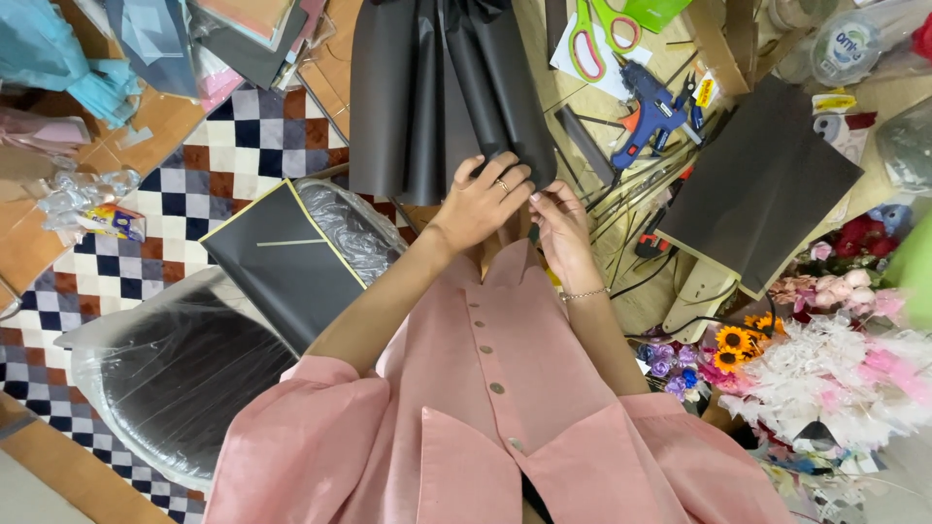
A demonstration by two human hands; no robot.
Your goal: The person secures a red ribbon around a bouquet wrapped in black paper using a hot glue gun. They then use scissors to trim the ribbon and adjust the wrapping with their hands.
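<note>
- Your left hand (482, 199), with a ring on one finger, is closed over the lower end of the pleated sheet of matte black wrapping paper (437, 92), fingers curled across the gathered folds.
- Your right hand (560, 225), a thin bracelet at its wrist, pinches the same gathered end from the other side, fingertips pressed onto the paper right beside your left fingers.
- The pleated paper fans away from your grip, across the wooden worktable (544, 87); its narrow bunched end sits between your two hands, just in front of your pink button-front shirt (495, 408).
- Just beyond your right hand lie loose thin sticks (636, 189), and past them a blue hot-glue gun (649, 112).
- Farther up the table rest scissors with pink and green handles (594, 34).
- To your right a flat stack of black paper sheets (757, 184) lies on the table, well apart from your grip.
- On the far right sits a heap of artificial flowers: sunflowers, pink and purple blooms (796, 349).
- To your left a black folder-like sheet with a yellow edge (282, 262) leans on a plastic-wrapped chair (175, 378), above the checked floor mat (194, 184).
</note>
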